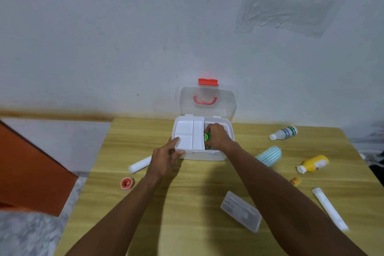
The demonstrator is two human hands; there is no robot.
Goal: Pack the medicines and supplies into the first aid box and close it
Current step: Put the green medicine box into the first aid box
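Note:
The white first aid box (227,129) stands open at the table's far edge, its clear lid (207,102) with a red handle and red latch leaning back against the wall. A white divided tray (188,134) covers the box's left half. My left hand (166,156) rests on the tray's front left corner and the box's front wall. My right hand (218,136) reaches into the box's right half, closed around a green item (206,137) that is mostly hidden by my fingers.
On the wooden table (187,203) lie a white tube (140,164), a red tape roll (127,183), a clear flat case (241,211), a long white packet (330,208), a teal striped roll (270,155), a yellow bottle (313,164), a small orange cap (295,181) and a white bottle (283,133). An orange-brown panel (31,168) stands left.

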